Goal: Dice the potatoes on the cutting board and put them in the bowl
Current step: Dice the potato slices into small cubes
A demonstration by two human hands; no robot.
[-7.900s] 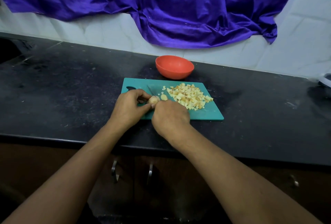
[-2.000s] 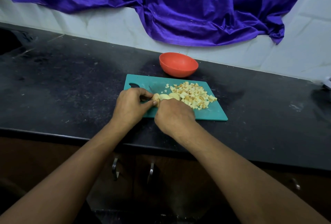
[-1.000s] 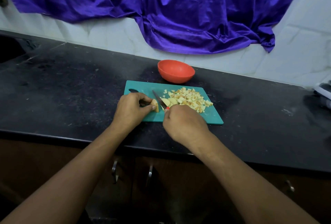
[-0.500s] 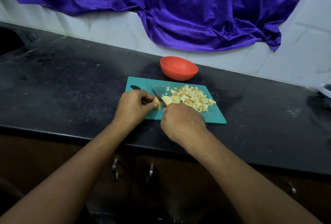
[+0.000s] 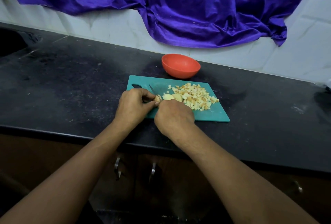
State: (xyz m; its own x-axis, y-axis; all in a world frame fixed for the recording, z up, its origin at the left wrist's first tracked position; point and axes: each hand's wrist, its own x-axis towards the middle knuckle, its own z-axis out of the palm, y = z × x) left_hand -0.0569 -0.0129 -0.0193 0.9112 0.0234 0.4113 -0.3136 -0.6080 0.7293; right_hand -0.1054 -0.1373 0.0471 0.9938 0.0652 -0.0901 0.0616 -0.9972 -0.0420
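A teal cutting board [image 5: 213, 114] lies on the black counter. On it sits a heap of diced potato [image 5: 194, 95], with two larger slices [image 5: 172, 97] at its left edge. My left hand [image 5: 133, 106] pinches a small potato piece [image 5: 157, 98] against the board. My right hand [image 5: 174, 116] grips a knife whose thin blade [image 5: 152, 89] points away from me, right beside that piece; the handle is hidden in my fist. An orange bowl [image 5: 180, 66] stands just behind the board, and nothing shows inside it.
A purple cloth [image 5: 179, 9] hangs over the white tiled wall behind the counter. A dark object [image 5: 324, 96] sits at the far right edge. A dark recess [image 5: 10, 43] lies at far left. Cabinet handles [image 5: 117, 167] are below the counter's front edge.
Over the last second the knife has worked through the potato piece; cut slices now lie beside the heap. My left hand stays on the shrinking piece. The camera shifted slightly.
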